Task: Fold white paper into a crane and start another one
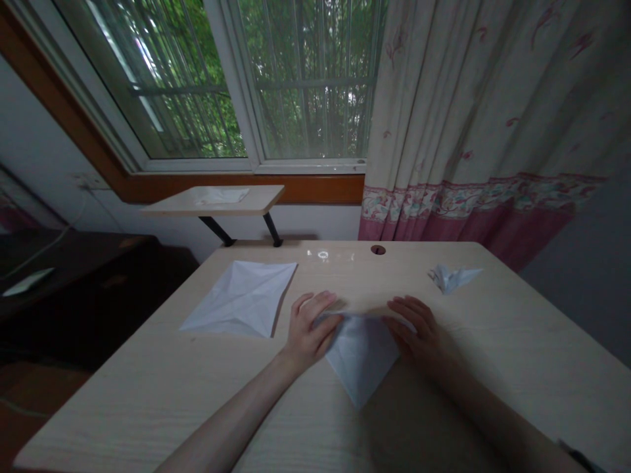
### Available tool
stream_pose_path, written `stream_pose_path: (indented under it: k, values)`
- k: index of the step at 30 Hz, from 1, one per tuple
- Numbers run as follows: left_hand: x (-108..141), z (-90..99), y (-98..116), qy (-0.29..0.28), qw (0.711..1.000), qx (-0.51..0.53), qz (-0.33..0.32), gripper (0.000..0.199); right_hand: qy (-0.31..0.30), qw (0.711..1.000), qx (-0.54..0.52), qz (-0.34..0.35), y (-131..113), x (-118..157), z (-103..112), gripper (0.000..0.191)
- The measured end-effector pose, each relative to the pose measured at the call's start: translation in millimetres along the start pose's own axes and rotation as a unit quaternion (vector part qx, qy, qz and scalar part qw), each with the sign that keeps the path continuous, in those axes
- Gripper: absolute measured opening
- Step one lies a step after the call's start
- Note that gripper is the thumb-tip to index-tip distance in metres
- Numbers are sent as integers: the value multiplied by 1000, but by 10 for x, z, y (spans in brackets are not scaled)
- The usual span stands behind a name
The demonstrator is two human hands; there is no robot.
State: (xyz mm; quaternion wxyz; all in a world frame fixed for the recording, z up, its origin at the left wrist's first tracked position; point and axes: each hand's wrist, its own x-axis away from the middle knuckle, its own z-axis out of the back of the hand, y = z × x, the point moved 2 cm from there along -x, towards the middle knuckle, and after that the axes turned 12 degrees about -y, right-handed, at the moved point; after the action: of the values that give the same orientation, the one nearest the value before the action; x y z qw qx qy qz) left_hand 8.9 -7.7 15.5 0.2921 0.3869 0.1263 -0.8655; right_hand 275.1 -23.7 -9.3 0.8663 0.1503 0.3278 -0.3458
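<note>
Your left grip [311, 328] and right grip [410, 330], nearly closed, pinch the paper [362, 368] between them, seemingly part-folded and unfinished, with a sheet [241, 299] spread open leftward and a folded piece [449, 279] beyond the right.

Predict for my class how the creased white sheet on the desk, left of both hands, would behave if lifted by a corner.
The white sheet looks thin, so it would probably be light and rather floppy. Creases cross its surface, so it may bend there first. Shadow under its right edge suggests that side sits slightly off the desk.
</note>
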Motion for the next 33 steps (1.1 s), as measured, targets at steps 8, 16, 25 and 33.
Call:
stream_pose_path:
  k: [8, 16, 25, 33]
  values:
    - [-72, 4, 52, -40, 997, -40, 48, 34, -75, 993, 67, -62, -39, -126, -26, 45]
    - [-63, -79, 12, -95, 991, -45, 89, 47, -131, 986, 57, -88, -25, -153, -64, 53]
    - [-12, -186, -39, -171, 979, -34, 103, 50, -182, 975, 45, -121, -9, -136, -136, 63]
    - [-5, -240, -48, -282, 955, -12, 92, 50, -202, 970, 54, -120, 32, -54, -220, 60]
